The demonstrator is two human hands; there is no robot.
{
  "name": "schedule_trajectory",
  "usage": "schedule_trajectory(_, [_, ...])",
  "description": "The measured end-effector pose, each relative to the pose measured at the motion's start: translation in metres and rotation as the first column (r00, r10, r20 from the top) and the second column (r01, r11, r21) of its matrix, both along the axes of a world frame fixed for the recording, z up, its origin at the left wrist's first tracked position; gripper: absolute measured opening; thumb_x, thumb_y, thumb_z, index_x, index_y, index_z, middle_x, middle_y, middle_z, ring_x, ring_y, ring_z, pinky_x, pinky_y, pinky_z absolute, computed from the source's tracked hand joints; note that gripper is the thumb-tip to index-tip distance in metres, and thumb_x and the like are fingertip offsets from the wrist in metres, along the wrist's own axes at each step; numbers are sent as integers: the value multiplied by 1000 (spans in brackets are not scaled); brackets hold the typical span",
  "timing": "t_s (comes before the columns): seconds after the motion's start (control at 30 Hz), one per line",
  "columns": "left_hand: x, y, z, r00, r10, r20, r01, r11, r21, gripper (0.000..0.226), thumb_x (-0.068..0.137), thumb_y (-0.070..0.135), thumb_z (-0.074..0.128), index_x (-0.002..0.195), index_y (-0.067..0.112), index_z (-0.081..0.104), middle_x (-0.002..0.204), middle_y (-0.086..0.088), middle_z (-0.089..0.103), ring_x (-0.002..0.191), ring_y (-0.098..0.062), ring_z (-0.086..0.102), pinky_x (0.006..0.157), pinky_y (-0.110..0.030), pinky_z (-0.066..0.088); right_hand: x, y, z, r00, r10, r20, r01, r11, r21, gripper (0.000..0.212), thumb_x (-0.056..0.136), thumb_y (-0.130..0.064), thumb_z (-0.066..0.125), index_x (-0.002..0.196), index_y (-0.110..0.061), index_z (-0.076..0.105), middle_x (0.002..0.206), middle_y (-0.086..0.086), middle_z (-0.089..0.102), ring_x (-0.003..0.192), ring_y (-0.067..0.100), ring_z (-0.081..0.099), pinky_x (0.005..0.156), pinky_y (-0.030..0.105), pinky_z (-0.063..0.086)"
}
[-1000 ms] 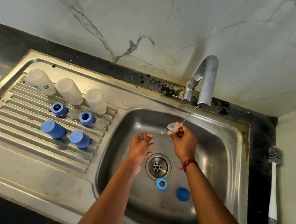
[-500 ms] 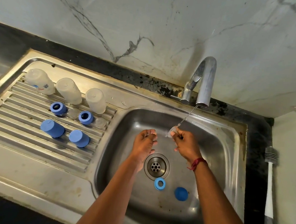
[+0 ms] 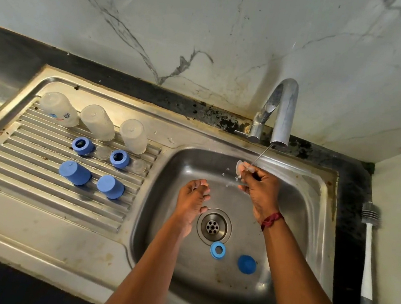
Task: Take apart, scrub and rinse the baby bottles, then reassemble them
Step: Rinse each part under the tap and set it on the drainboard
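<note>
The right hand is pinching the clear teat under the faucet; the left hand is hanging empty, loosely curled. Turning the teat is looking wise.

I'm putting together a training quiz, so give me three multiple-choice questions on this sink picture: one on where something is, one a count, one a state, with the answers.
1. Where is the brush?
A. in the basin
B. on the drainboard
C. right of the sink, by the wall

2. How many clear bottles stand on the drainboard?
A. two
B. three
C. four

3. What is the tap doing?
A. it is off
B. running onto the teat in the right hand
C. filling a bottle

Answers:
1 C, the brush stands beyond the sink's right edge.
2 B, three bottles stand upended in a row.
3 B, a thin stream meets the teat that the right hand holds.
</note>
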State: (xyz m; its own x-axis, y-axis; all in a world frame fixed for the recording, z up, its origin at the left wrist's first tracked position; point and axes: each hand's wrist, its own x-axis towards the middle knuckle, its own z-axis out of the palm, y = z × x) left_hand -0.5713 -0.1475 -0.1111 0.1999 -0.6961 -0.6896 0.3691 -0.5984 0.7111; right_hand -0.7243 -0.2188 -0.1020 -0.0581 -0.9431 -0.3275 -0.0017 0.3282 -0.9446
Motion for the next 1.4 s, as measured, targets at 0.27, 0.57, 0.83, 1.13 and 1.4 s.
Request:
schedule_trajectory(0.27, [2,4,1,1000,10,-6,-10,1000,5,12,99,28,57,108,22,62,113,-3,68,107,-18,64,95,-43,50,-1,4,-2,999,34,17,-36,996,85,11,87,-13,73,96,-9,69,104,12,74,92,23,73,75,37,60])
schedule_trajectory(0.57, [6,10,-2,1000,22,-12,-22,1000,7,12,99,28,58,110,23,61,115,-3,67,107,-17,64,84,-35,52,5,-2,0,950,51,-308,-83,992,-92,24,87,-5,71,111,-12,69,119,-2,64,106,10,63,88,17,54])
schedule_trajectory(0.83, [6,15,-5,999,32,-37,-31,999,17,18,99,29,59,114,21,61,117,-3,67,109,-18,64,88,-38,52,2,-3,7,849,57,-526,-169,971,-167,26,84,-22,77,107,-9,74,107,3,69,95,11,64,73,4,45])
schedule_trajectory(1.13, [7,16,3,997,45,-58,-45,999,9,18,98,25,59,115,20,61,116,-3,68,107,-17,65,78,-33,51,7,3,23,997,11,79,-15,999,48,12,95,-7,60,104,-12,67,112,7,72,101,17,68,72,23,56])
schedule_trajectory(1.4, [13,23,13,997,35,-62,-37,999,-28,16,97,25,60,112,21,61,116,-3,68,108,-18,64,90,-39,51,12,7,44,951,-141,275,120,988,92,9,90,-16,68,95,-9,68,93,10,74,88,22,73,73,29,61])
